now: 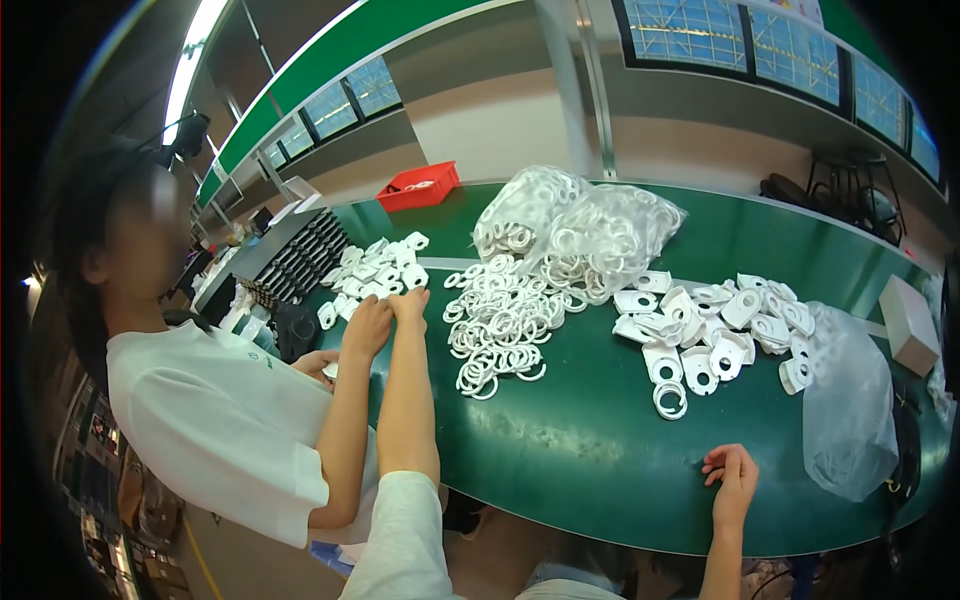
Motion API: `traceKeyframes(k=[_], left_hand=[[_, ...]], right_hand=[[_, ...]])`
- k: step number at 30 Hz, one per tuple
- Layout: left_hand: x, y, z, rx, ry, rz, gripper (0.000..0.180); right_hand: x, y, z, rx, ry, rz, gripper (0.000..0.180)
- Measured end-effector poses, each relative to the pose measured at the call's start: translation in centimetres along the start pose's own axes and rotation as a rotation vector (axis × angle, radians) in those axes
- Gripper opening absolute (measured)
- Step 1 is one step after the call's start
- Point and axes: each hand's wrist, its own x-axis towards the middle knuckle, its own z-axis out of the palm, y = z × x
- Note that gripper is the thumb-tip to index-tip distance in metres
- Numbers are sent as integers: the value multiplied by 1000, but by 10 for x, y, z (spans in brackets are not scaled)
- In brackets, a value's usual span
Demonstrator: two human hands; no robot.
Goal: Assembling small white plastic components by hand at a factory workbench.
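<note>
Because they look like moulded plastic, the white pieces (378,270) in the heap at the left should be light, stiff and a little slick, hard to crush but perhaps easily scuffed. Their rims or flat outer edges seem the best places to take hold, with the fingers clear of the central holes. This heap lies on the green bench (580,450), just ahead of the person's left grip (409,305), which is at its near edge. The fingers there are bunched and partly hidden, so I cannot tell whether they hold a piece.

Just left of that grip is a hand (368,325) of the co-worker (220,410), who wears a white shirt; this person's other hand has a small white part (331,370) in it. To the right of the heap lie loose white rings (490,325), spread below two clear bags of rings (610,235).

Farther right is a second heap of holed white parts (742,308). The person's right grip (735,475) is nearer the bench's front edge, loosely half curled, with no piece showing in it, well apart from the left-hand heap. A crumpled clear bag (850,410) lies beyond it; a red bin (425,198) stands at the back.
</note>
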Motion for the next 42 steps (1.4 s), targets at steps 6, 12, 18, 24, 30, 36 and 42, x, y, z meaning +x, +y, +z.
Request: traceKeyframes(k=[6, 12, 18, 24, 30, 36, 42], left_hand=[[-105, -27, 64, 554, -118, 587, 51], [-328, 0, 113, 578, -1138, 699, 21], [-381, 2, 134, 756, -1686, 903, 46], [-376, -9, 142, 913, -1626, 836, 30], [-446, -3, 174, 661, -1512, 999, 27], [-535, -45, 236, 563, -1307, 1155, 40], [-540, -55, 257, 948, -1360, 1096, 37]], right_hand=[[1, -3, 0, -69, -5, 38, 30], [0, -11, 0, -32, 52, 53, 21], [10, -15, -113, 53, 637, -388, 16], [81, -4, -208, -767, 581, -311, 16], [153, 40, -224, -1511, 524, -544, 37], [158, 54, -215, -1693, 648, -652, 37], [145, 52, -222, -1870, 350, -526, 40]])
